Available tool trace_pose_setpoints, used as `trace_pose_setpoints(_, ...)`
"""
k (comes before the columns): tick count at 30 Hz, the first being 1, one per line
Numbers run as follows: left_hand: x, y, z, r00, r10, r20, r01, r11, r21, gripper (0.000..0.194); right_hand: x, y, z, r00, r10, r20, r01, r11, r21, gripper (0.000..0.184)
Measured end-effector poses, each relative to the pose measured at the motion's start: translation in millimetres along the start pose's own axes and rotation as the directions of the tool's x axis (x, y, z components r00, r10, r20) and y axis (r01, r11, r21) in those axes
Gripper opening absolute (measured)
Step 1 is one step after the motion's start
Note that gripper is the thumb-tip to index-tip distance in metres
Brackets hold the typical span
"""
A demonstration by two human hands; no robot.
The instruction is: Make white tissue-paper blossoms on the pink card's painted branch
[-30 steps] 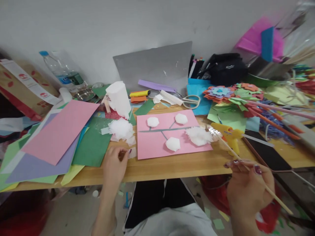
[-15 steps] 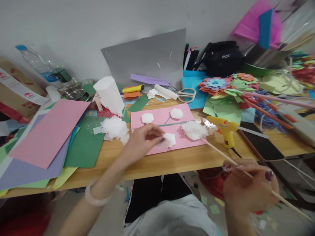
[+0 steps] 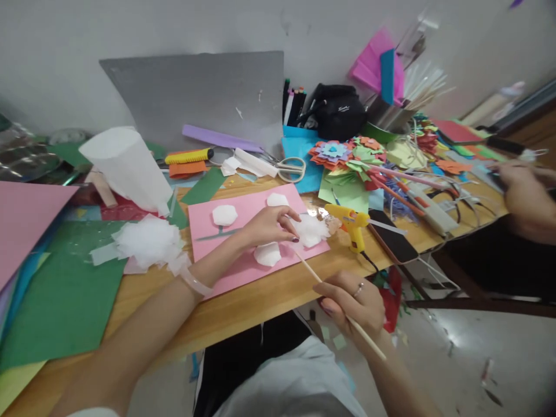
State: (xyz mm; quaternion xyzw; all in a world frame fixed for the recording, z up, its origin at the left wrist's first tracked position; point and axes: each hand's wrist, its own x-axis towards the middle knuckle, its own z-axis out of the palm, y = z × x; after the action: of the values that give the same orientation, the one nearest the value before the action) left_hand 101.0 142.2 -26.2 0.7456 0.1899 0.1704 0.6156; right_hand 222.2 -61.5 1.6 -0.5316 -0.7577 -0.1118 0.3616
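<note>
My right hand (image 3: 354, 304) is closed around a thin wooden stick (image 3: 310, 266), which slants up and left. My left hand (image 3: 273, 226) hovers over a pink card (image 3: 226, 263), thumb and fingers pinched together by the stick's far tip. Whatever is between those fingers is too blurred to make out. Right beside the fingertips sits a fluffy white tissue-paper flower (image 3: 311, 231) at the card's right edge. The card also bears several white paper shapes (image 3: 225, 216) and grey-green painted stems, partly covered by my left hand.
White tissue pieces (image 3: 150, 240) lie on green paper (image 3: 65, 289) to the left. A yellow glue gun (image 3: 354, 226) and a phone (image 3: 393, 237) are at the right. Behind are scissors (image 3: 292, 169), a yellow cutter (image 3: 189, 156) and paper flowers (image 3: 333, 152). Another person's hand (image 3: 527, 200) shows far right.
The view has swung right. My left hand has moved right across the card to the white flower, and the stick's tip has shifted left to meet its fingers. Another person's hand has come into view.
</note>
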Motion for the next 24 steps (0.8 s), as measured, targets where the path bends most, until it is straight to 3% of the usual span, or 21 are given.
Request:
trace_pose_setpoints(10,12,-13,1.4,0.996,0.073,-0.046,-0.072,0.997,0.031,0.036,1,16,17,0.999,-0.010,0.040,0.015,0.993,-0.116,0.025)
trace_pose_setpoints(17,5,-17,-16.7,0.967,0.237,-0.094,-0.187,0.910,0.369,0.036,11,14,18,0.976,-0.075,0.205,0.134,0.948,-0.290,0.029)
trace_pose_setpoints(20,3,-29,-16.8,0.952,0.283,-0.116,-0.187,0.838,0.512,0.039,14,8,22,0.955,-0.089,0.284,0.198,0.903,-0.382,0.028)
trace_pose_setpoints(24,4,-42,-11.6,0.944,0.305,-0.124,-0.181,0.796,0.578,0.037,18,-5,32,0.910,-0.022,0.414,0.235,0.850,-0.472,0.030)
